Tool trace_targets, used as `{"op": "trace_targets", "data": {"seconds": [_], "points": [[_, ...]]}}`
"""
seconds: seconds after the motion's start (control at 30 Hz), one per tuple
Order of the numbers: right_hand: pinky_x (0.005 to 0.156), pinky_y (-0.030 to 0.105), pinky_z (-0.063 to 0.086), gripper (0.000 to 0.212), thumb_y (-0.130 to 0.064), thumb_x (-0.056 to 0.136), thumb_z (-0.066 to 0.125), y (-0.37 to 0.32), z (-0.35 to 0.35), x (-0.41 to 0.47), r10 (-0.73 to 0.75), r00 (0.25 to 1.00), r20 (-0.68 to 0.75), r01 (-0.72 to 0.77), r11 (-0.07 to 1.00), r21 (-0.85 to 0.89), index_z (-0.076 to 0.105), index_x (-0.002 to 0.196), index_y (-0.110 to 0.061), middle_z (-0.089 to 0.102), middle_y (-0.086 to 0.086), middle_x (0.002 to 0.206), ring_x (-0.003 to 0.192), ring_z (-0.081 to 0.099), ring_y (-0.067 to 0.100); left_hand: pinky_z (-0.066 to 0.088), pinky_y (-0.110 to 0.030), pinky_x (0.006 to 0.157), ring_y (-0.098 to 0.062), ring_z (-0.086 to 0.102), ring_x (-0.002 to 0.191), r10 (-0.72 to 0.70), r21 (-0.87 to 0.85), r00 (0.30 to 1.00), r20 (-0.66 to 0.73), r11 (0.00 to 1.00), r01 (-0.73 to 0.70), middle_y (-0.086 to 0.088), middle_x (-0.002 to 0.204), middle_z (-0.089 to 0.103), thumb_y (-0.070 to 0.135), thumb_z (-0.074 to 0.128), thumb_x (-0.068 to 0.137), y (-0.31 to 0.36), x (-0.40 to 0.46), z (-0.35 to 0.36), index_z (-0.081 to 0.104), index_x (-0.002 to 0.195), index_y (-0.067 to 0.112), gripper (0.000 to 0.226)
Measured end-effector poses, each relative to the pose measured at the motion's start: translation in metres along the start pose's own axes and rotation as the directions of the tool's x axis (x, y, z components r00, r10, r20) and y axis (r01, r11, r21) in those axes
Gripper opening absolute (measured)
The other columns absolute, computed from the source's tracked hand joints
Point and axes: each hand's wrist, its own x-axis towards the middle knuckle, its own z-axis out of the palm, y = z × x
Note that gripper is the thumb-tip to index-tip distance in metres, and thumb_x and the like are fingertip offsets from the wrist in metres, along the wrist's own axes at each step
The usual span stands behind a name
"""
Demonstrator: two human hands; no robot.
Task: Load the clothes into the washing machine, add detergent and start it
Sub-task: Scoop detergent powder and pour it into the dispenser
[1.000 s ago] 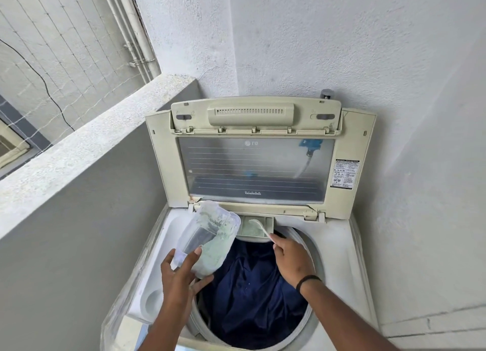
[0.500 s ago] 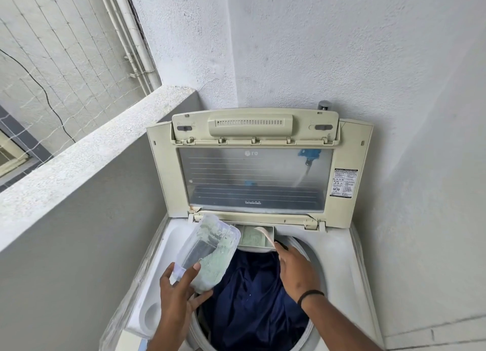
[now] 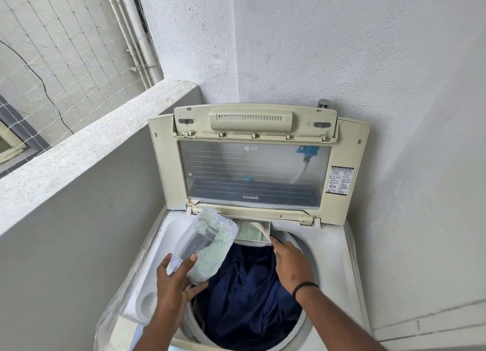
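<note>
In a white-walled balcony corner, beside the washing machine (image 3: 328, 235) with its lid raised, the left hand (image 3: 175, 285) grips the detergent tub (image 3: 207, 242) over dark clothes (image 3: 247, 292) in its drum, the right hand (image 3: 290, 264) pinches a spoon (image 3: 260, 228) at its drawer (image 3: 249, 231).

Top-loading washing machine (image 3: 326, 248), cream-white, stands in a corner against a textured wall. Lid (image 3: 349, 171) raised upright at the back, clear panel facing forward. Drum opening holds dark blue clothes (image 3: 244, 292), crumpled, filling the tub. Detergent drawer (image 3: 249, 232) at the back rim sits open with pale green powder inside. A round recess marks the top deck's left front.
</note>
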Motion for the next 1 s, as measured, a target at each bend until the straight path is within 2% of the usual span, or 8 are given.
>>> {"op": "trace_targets", "data": {"seconds": [0.1,0.2,0.37,0.53,0.63,0.8,0.9,1.0], "points": [[0.081,0.038,0.057,0.041,-0.019,0.102,0.045,-0.005,-0.004,-0.001,0.029,0.996,-0.079,-0.018,0.990,0.142,0.055,0.139,-0.033,0.069,-0.001,0.106,0.089,0.065,0.020,0.059,-0.060,0.081,-0.025,0.060,0.103,0.013,-0.009,1.000,0.007,1.000,-0.013,-0.006,0.118,0.052,0.026,0.086,0.067,0.001,-0.001,0.000,0.035,0.140,0.041,0.090],[0.062,0.034,0.055,0.037,-0.019,0.098,0.049,-0.014,-0.009,-0.003,0.105,0.988,-0.109,-0.061,0.934,0.353,0.066,0.126,-0.035,0.069,-0.003,0.077,0.064,0.062,0.012,0.061,-0.057,0.079,-0.025,0.060,0.103,0.018,-0.008,1.000,0.009,1.000,-0.018,-0.005,0.118,0.052,0.027,0.086,0.066,0.002,-0.002,0.001,0.035,0.140,0.040,0.091],[0.051,0.020,0.045,0.030,-0.016,0.089,0.058,-0.030,-0.026,-0.012,0.183,0.971,-0.154,-0.073,0.841,0.537,0.071,0.079,-0.041,0.069,-0.008,0.068,0.061,0.060,0.012,0.062,-0.053,0.074,-0.022,0.059,0.100,0.030,-0.020,1.000,0.009,0.999,-0.029,-0.008,0.121,0.052,0.031,0.094,0.056,0.001,-0.011,0.000,0.036,0.143,0.040,0.104],[0.046,0.023,0.037,0.020,-0.010,0.086,0.064,-0.054,-0.054,-0.023,0.287,0.946,-0.148,-0.073,0.637,0.767,0.072,0.069,-0.017,0.056,-0.006,0.049,0.045,0.044,0.007,0.061,-0.057,0.080,-0.025,0.062,0.093,0.046,-0.018,0.999,0.000,0.999,-0.046,-0.034,0.142,0.043,0.033,0.097,0.056,0.004,-0.027,-0.001,0.037,0.141,0.041,0.105],[0.049,0.027,0.031,0.018,-0.004,0.083,0.063,-0.068,-0.072,-0.032,0.267,0.951,-0.155,-0.019,0.551,0.834,0.066,0.065,-0.007,0.051,0.002,0.051,0.048,0.039,0.015,0.062,-0.052,0.074,-0.024,0.060,0.105,0.046,-0.004,0.999,0.005,0.999,-0.046,-0.023,0.136,0.049,0.035,0.098,0.054,0.009,-0.039,-0.002,0.037,0.142,0.040,0.107],[0.049,0.020,0.037,0.016,-0.017,0.073,0.064,-0.095,-0.090,-0.051,-0.015,0.985,-0.174,0.133,0.711,0.691,0.071,0.060,-0.022,0.061,-0.012,0.053,0.049,0.048,0.005,0.063,-0.050,0.071,-0.038,0.056,0.123,0.069,0.049,0.997,-0.033,0.996,-0.068,-0.012,0.139,0.049,0.047,0.096,0.045,0.021,-0.058,-0.013,0.039,0.142,0.039,0.114],[0.049,0.016,0.039,0.018,-0.017,0.076,0.067,-0.110,-0.091,-0.052,-0.150,0.983,-0.101,0.181,0.823,0.539,0.072,0.065,-0.029,0.066,-0.021,0.061,0.053,0.056,0.002,0.062,-0.051,0.073,-0.037,0.062,0.117,0.075,0.059,0.996,-0.044,0.996,-0.072,-0.012,0.137,0.054,0.050,0.097,0.045,0.028,-0.072,-0.022,0.041,0.140,0.040,0.111],[0.050,0.015,0.040,0.020,-0.016,0.078,0.070,-0.127,-0.094,-0.046,-0.290,0.956,-0.044,0.279,0.853,0.441,0.075,0.071,-0.033,0.068,-0.021,0.067,0.056,0.058,0.002,0.062,-0.051,0.073,-0.034,0.070,0.108,0.085,0.066,0.995,-0.048,0.994,-0.082,-0.010,0.130,0.060,0.050,0.097,0.046,0.038,-0.085,-0.031,0.043,0.137,0.039,0.106]]}}
